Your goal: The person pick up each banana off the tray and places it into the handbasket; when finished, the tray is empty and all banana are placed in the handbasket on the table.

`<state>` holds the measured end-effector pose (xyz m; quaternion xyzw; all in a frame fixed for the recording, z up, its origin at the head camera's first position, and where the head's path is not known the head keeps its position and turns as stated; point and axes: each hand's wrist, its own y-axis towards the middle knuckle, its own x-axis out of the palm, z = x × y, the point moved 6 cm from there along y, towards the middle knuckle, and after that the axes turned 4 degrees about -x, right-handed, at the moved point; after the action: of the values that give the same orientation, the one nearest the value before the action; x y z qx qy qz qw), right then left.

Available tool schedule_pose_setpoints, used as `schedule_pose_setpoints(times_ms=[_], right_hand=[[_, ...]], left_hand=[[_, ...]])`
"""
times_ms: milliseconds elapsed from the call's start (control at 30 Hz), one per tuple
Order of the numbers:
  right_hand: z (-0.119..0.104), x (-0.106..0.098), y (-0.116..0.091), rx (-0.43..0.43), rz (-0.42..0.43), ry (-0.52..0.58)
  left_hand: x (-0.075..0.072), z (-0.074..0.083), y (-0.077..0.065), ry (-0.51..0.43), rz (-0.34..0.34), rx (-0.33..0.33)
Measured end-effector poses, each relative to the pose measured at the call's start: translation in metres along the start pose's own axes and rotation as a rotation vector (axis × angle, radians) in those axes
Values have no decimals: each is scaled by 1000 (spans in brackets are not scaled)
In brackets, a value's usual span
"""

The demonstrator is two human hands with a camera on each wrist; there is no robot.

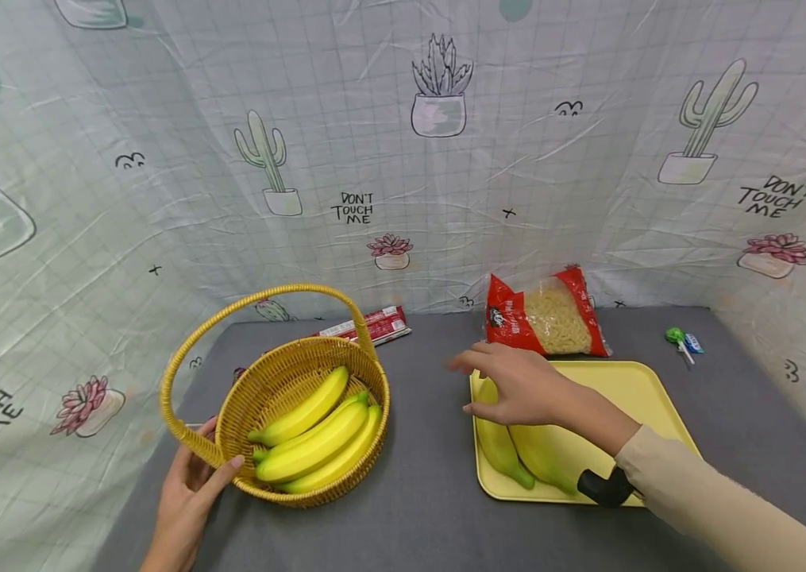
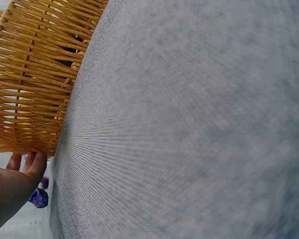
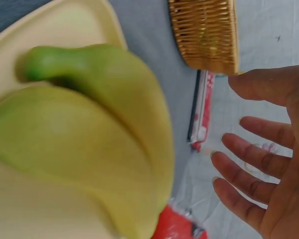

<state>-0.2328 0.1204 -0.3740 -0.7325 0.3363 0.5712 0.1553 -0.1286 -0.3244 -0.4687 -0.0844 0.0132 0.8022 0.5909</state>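
My left hand [image 1: 184, 496] holds the near left side of a yellow wicker basket [image 1: 306, 502], thumb at the rim and fingers on the outer wall. Several bananas [image 1: 317, 445] lie inside it, and its handle stands up in an arch. My right hand [image 1: 520, 385] hovers over the left part of a yellow tray [image 1: 634, 397], its fingers spread and nothing in them. Two greenish-yellow bananas [image 3: 89, 129] lie on that tray beneath the hand, apart from it in the right wrist view.
A red bag of pasta [image 1: 553, 314] lies behind the tray. Red-and-white packs [image 1: 384, 322] lie behind the basket, partly hidden. A green lollipop [image 1: 674, 335] and a blue wrapped sweet [image 1: 693, 343] are at the back right. Something purple [image 2: 39, 198] sits beyond the basket.
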Motion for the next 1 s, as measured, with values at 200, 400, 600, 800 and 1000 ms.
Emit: schedule_pose_setpoints(times_ms=[200,400,600,800,1000], right_hand=[[15,2,-18,44,23,3],[29,2,-34,117,37,-25],[42,8,-47,174,48,-115],[51,16,-58,284,33,-115],[57,24,-69,399,-10,-112]], left_hand=[[0,0,0,4,-10,2],[0,-1,0,13,-6,-5],[0,0,0,10,-12,9],[0,0,0,3,-3,21],[0,0,0,2,-3,17]])
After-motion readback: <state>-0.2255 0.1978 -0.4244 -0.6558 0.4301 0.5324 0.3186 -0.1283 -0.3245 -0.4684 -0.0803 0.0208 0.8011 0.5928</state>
